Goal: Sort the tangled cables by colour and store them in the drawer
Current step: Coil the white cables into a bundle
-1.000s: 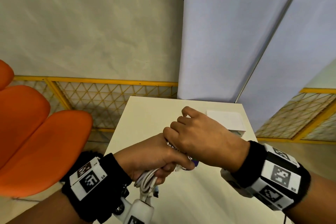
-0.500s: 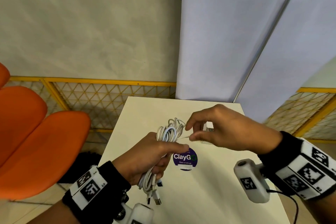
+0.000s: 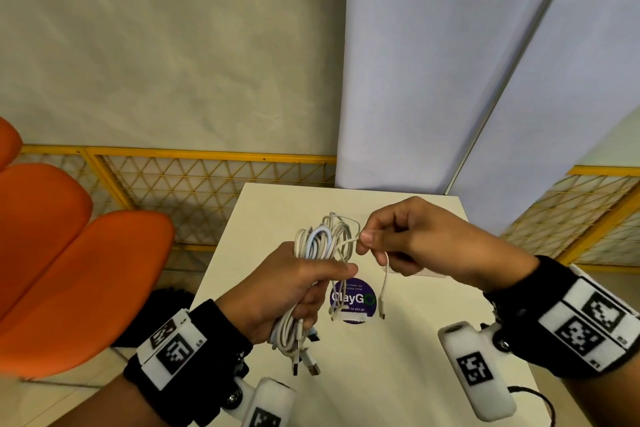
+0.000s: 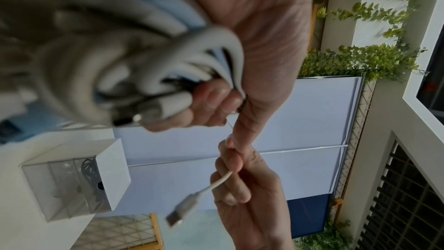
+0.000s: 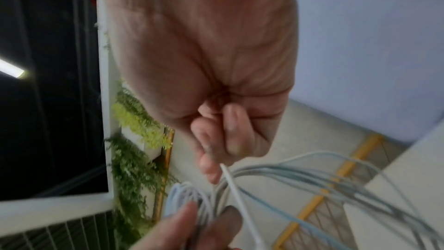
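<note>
My left hand (image 3: 294, 288) grips a bundle of white cables (image 3: 325, 243) upright above the table, loops on top and plug ends hanging below the fist. The bundle (image 4: 134, 48) fills the left wrist view, blurred. My right hand (image 3: 398, 243) pinches one thin white cable strand (image 3: 385, 274) next to the loops; its plug end (image 4: 179, 209) hangs free below the fingers. In the right wrist view the right hand's fingers (image 5: 216, 151) pinch the strand above the loops (image 5: 300, 174). A small white drawer box (image 4: 77, 178) with a clear front stands on the table; dark cables show inside it.
The cream table (image 3: 381, 374) carries a round purple ClayGo sticker (image 3: 353, 300). An orange chair (image 3: 62, 270) stands at the left. A yellow mesh fence (image 3: 194, 184) and pale blue panels (image 3: 433, 62) lie behind the table.
My right hand left the left fist, pinched one strand and drew it out to the right, so its plug end now hangs free. The left hand keeps holding the bundle.
</note>
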Demonstrator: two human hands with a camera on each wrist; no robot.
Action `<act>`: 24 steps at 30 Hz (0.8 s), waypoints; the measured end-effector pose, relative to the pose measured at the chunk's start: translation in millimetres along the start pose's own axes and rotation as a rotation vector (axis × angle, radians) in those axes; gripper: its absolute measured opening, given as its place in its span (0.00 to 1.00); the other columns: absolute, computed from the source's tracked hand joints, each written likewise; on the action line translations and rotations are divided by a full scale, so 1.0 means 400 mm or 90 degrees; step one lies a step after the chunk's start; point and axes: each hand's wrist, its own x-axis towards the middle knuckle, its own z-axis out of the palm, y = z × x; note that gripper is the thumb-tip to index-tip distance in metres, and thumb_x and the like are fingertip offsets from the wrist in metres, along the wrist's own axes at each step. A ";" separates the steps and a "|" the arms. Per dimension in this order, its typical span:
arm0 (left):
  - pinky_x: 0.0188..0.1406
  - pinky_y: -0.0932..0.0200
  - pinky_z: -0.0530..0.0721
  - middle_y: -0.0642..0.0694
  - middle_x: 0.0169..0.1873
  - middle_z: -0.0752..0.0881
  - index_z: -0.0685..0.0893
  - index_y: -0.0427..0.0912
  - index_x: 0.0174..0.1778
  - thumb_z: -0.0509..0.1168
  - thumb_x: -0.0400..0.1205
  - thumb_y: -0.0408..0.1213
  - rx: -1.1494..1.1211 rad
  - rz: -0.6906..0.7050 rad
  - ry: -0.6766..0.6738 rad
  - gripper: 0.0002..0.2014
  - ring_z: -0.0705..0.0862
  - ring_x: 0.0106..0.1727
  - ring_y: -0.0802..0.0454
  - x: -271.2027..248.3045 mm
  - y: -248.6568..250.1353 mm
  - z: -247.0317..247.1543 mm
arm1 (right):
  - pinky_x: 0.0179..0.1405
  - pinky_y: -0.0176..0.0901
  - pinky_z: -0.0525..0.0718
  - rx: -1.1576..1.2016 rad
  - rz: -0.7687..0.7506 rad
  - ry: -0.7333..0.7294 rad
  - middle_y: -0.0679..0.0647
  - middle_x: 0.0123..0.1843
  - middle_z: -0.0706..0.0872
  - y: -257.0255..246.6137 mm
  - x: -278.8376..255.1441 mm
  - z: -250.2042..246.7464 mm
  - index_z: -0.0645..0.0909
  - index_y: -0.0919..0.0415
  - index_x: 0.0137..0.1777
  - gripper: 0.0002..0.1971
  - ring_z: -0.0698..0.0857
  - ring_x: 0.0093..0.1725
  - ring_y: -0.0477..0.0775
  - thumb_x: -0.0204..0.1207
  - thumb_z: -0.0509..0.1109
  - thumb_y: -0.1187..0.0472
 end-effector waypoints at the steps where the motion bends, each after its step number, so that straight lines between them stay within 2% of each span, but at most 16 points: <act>1: 0.22 0.61 0.68 0.43 0.20 0.65 0.74 0.41 0.33 0.77 0.78 0.38 -0.006 0.011 0.003 0.17 0.61 0.17 0.50 0.002 -0.003 0.003 | 0.25 0.39 0.65 0.060 0.014 -0.002 0.56 0.29 0.80 -0.002 0.000 0.002 0.86 0.67 0.43 0.11 0.67 0.20 0.50 0.84 0.68 0.61; 3: 0.22 0.60 0.70 0.43 0.20 0.65 0.75 0.38 0.36 0.78 0.78 0.42 -0.027 0.030 0.009 0.18 0.62 0.17 0.51 0.007 -0.008 0.010 | 0.22 0.36 0.64 0.161 0.045 -0.004 0.57 0.29 0.80 -0.005 0.003 0.008 0.86 0.68 0.43 0.10 0.67 0.18 0.49 0.83 0.68 0.62; 6: 0.21 0.61 0.70 0.44 0.20 0.66 0.79 0.40 0.32 0.78 0.75 0.48 -0.073 0.037 0.030 0.18 0.62 0.17 0.52 0.014 -0.012 0.018 | 0.17 0.35 0.72 0.264 0.092 -0.017 0.58 0.31 0.82 -0.012 0.007 0.016 0.85 0.70 0.45 0.09 0.74 0.19 0.49 0.82 0.67 0.64; 10: 0.20 0.62 0.70 0.45 0.20 0.65 0.78 0.43 0.28 0.79 0.72 0.54 -0.117 0.034 0.033 0.22 0.63 0.16 0.53 0.018 -0.013 0.029 | 0.21 0.38 0.82 0.368 0.106 -0.047 0.60 0.34 0.84 -0.017 0.013 0.026 0.87 0.69 0.43 0.12 0.82 0.23 0.51 0.84 0.64 0.68; 11: 0.21 0.62 0.70 0.45 0.20 0.66 0.77 0.41 0.30 0.79 0.72 0.56 -0.121 0.031 0.037 0.24 0.63 0.16 0.53 0.019 -0.013 0.031 | 0.22 0.39 0.83 0.390 0.107 -0.053 0.60 0.35 0.84 -0.019 0.014 0.029 0.87 0.70 0.43 0.12 0.83 0.24 0.52 0.83 0.63 0.68; 13: 0.22 0.61 0.70 0.45 0.20 0.66 0.79 0.38 0.40 0.79 0.70 0.59 -0.132 0.032 0.041 0.27 0.63 0.17 0.53 0.023 -0.014 0.035 | 0.24 0.39 0.85 0.427 0.113 -0.056 0.61 0.35 0.85 -0.025 0.017 0.036 0.85 0.71 0.43 0.11 0.85 0.25 0.52 0.83 0.63 0.69; 15: 0.21 0.62 0.71 0.46 0.21 0.67 0.80 0.40 0.47 0.77 0.69 0.60 -0.144 0.035 0.047 0.27 0.64 0.18 0.53 0.023 -0.011 0.040 | 0.24 0.39 0.85 0.456 0.122 -0.055 0.61 0.35 0.85 -0.029 0.018 0.043 0.83 0.72 0.45 0.08 0.86 0.26 0.52 0.82 0.62 0.71; 17: 0.19 0.62 0.72 0.46 0.20 0.69 0.80 0.38 0.43 0.74 0.68 0.60 -0.138 0.035 0.065 0.26 0.66 0.18 0.54 0.022 -0.006 0.043 | 0.24 0.38 0.86 0.482 0.130 -0.050 0.62 0.35 0.86 -0.030 0.020 0.049 0.81 0.73 0.50 0.07 0.87 0.26 0.52 0.83 0.61 0.73; 19: 0.24 0.60 0.74 0.46 0.21 0.70 0.80 0.39 0.38 0.74 0.68 0.62 -0.129 0.045 0.074 0.26 0.68 0.20 0.52 0.025 -0.007 0.039 | 0.24 0.39 0.86 0.502 0.143 -0.048 0.62 0.35 0.86 -0.029 0.021 0.056 0.81 0.72 0.49 0.06 0.88 0.26 0.52 0.82 0.62 0.74; 20: 0.30 0.56 0.75 0.45 0.22 0.71 0.81 0.38 0.38 0.76 0.68 0.64 -0.130 0.052 0.070 0.28 0.70 0.22 0.50 0.029 -0.009 0.035 | 0.24 0.39 0.86 0.508 0.149 -0.050 0.63 0.35 0.87 -0.028 0.021 0.060 0.81 0.72 0.47 0.07 0.88 0.26 0.52 0.82 0.62 0.74; 22: 0.42 0.47 0.79 0.38 0.28 0.75 0.84 0.31 0.47 0.79 0.66 0.66 -0.150 0.061 0.055 0.37 0.74 0.31 0.44 0.032 -0.011 0.031 | 0.24 0.39 0.87 0.519 0.155 -0.055 0.64 0.36 0.87 -0.029 0.020 0.069 0.82 0.71 0.44 0.05 0.89 0.27 0.52 0.78 0.65 0.74; 24: 0.47 0.44 0.84 0.33 0.40 0.78 0.81 0.24 0.59 0.79 0.65 0.66 -0.189 0.055 0.042 0.46 0.76 0.38 0.39 0.033 -0.010 0.032 | 0.24 0.39 0.87 0.529 0.153 -0.050 0.64 0.36 0.88 -0.030 0.022 0.075 0.81 0.70 0.46 0.03 0.89 0.27 0.52 0.76 0.66 0.74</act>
